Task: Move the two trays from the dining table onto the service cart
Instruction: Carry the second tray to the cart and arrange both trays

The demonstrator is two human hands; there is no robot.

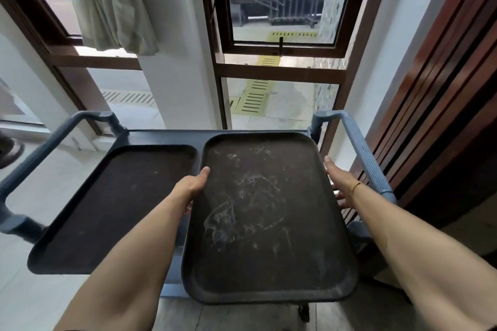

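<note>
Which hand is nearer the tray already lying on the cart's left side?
Left. The left hand grips the scratched tray's left edge, beside the left tray; the right hand holds its far edge.

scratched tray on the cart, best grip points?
Grip the scratched tray by its two long raised rims, one hand per side, from left and right. It is wide, flat and shallow, so opposed side grips keep it level. The left hand and right hand sit there now.

Two dark rectangular plastic trays with raised rims; one grey-blue plastic service cart with two ribbed side handles; two bare hands; one pale bunched curtain.
</note>
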